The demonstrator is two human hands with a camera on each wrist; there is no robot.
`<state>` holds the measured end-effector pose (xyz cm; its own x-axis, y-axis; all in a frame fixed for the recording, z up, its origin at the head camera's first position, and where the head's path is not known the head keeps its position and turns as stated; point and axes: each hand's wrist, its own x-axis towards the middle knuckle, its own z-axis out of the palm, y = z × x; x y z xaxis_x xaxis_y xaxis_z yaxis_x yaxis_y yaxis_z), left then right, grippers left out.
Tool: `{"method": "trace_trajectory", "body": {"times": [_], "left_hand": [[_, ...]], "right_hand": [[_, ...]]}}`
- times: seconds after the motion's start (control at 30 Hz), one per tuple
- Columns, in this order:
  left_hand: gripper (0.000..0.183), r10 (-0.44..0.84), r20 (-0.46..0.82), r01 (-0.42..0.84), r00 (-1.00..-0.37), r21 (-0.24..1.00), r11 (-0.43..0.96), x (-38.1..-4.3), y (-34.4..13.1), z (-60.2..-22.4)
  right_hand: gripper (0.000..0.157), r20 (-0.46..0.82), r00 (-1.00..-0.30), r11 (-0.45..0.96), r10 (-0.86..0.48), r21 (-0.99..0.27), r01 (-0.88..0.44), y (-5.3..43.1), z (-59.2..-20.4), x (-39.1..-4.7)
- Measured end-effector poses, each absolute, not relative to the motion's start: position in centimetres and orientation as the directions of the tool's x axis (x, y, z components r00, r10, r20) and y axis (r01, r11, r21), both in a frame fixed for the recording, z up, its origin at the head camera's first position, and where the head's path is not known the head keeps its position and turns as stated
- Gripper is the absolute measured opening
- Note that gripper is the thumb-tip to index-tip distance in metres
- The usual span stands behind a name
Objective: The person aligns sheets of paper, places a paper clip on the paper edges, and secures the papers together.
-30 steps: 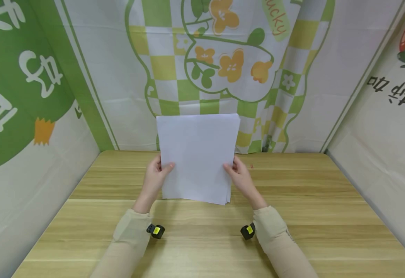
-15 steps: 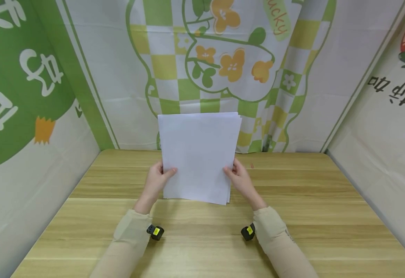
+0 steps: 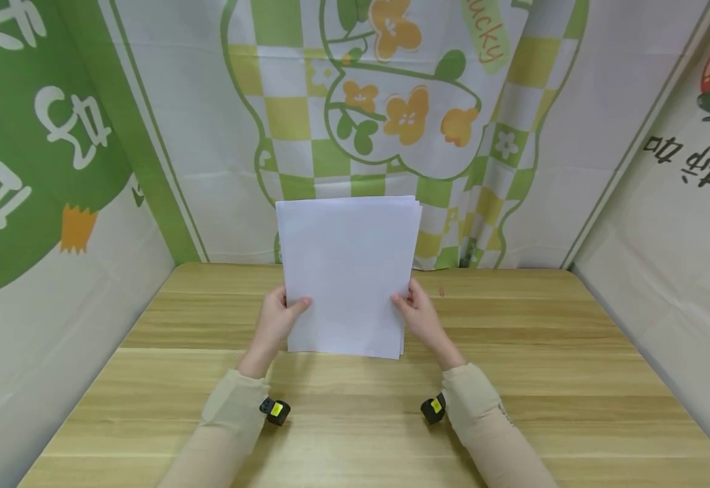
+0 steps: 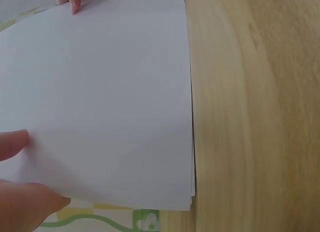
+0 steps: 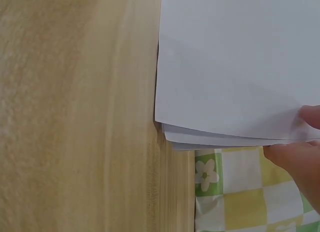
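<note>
A small stack of white paper sheets (image 3: 350, 264) stands tilted up over the middle of the table. My left hand (image 3: 276, 318) pinches its left edge, thumb on the front face and fingers behind. On the opposite edge my right hand (image 3: 422, 315) grips the sheets the same way. In the right wrist view the layered paper edges (image 5: 215, 137) fan slightly out of line near the lower corner. The bottom edge of the paper (image 4: 100, 102) lies against or just over the wood in the left wrist view. Most fingers are hidden behind the stack.
The wooden table (image 3: 355, 434) spreads around the paper. A curtain with checks and flowers (image 3: 404, 122) hangs behind it, and printed cloth walls stand at the left and right. Small black cameras (image 3: 277, 411) sit on the wrists.
The left hand has slid slightly down and right along the paper. The sheets have shifted a little, their lower edges sitting closer together. Both hands keep their hold.
</note>
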<state>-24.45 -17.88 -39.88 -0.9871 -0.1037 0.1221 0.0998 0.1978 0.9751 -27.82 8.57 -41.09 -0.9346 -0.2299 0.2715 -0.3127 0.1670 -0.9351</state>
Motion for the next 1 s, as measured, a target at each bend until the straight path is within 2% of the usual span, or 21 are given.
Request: {"method": "trace_trajectory", "body": {"times": [0.57,1.0], "left_hand": [[0.034,-0.162,0.181,0.156,-0.97,0.976,0.153,-24.29,-17.62,-39.67],[0.04,-0.091,0.163,0.151,-0.983,0.981,0.119,-23.98,-18.3,-39.88]], "right_hand": [[0.044,0.309,-0.92,0.116,-0.24,-0.932,-0.343,8.42,-40.48,-28.03],[0.047,0.294,-0.912,0.111,-0.287,-0.935,-0.337,8.94,-40.77,-27.94]]}}
